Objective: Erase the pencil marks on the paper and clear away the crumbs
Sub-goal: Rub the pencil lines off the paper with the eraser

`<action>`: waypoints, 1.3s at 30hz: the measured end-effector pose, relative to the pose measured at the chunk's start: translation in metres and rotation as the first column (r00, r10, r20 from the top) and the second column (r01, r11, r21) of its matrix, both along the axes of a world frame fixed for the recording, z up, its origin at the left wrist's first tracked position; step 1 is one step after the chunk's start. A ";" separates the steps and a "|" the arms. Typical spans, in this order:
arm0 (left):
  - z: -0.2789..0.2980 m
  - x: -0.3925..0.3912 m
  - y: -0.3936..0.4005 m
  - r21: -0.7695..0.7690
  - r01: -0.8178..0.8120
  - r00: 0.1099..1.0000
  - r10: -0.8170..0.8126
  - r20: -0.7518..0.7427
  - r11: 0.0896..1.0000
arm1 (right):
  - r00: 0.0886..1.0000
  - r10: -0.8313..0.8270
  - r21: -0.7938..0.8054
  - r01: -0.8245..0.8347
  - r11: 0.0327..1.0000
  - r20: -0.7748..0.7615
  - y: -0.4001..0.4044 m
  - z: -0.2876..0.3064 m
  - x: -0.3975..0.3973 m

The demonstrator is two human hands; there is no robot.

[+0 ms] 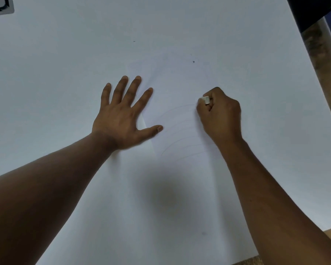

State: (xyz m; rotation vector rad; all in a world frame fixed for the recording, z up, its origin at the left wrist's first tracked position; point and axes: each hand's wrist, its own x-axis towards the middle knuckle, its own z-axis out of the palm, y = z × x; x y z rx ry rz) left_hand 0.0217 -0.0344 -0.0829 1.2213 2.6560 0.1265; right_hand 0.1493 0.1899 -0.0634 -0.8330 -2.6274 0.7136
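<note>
Left hand [122, 115] spread flat on the paper's [180, 88] left edge, right hand [219, 115] gripping a white eraser [205, 100], faint pencil lines [180, 131] between them on the desk [65, 54]

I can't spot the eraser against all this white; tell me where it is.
In the head view, the eraser is pinched in the right hand, right of centre, its tip on the paper at the top of the faint pencil marks.
</note>
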 end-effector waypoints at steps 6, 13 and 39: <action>0.000 0.000 0.000 0.008 0.002 1.000 -0.002 0.010 1.000 | 0.982 -0.185 0.021 0.184 0.983 0.039 0.043 0.004 0.014; 0.000 -0.001 0.000 -0.016 0.012 1.000 -0.012 0.002 1.000 | 0.985 -0.156 -0.184 0.141 0.973 -0.070 0.019 0.013 0.002; -0.002 -0.002 -0.001 -0.011 0.021 1.000 -0.021 0.006 1.000 | 0.959 0.276 -0.073 -0.281 0.957 -0.062 -0.044 0.011 -0.042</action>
